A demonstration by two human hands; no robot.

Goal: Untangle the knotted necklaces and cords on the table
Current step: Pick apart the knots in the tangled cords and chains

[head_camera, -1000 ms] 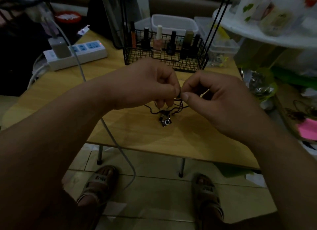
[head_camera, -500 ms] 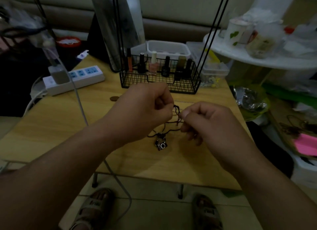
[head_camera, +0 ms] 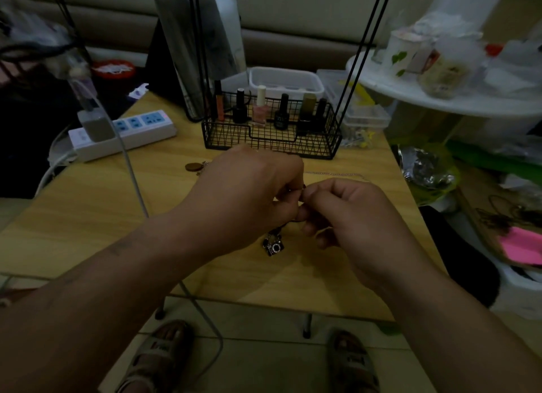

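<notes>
A thin black cord necklace with a small dark camera-shaped pendant hangs between my hands, just above the wooden table. My left hand and my right hand meet fingertip to fingertip, each pinching the black cord at its knot. Most of the cord is hidden behind the fingers. A fine silver chain lies on the table just beyond my right hand.
A black wire basket with nail polish bottles stands at the back of the table. A white power strip with a charger and cable lies at the left. A brown coin sits near my left hand. Clutter fills the right side.
My hands have come closer together, and less of the cord shows between them. The camera tilted up, so the hands sit lower in view.
</notes>
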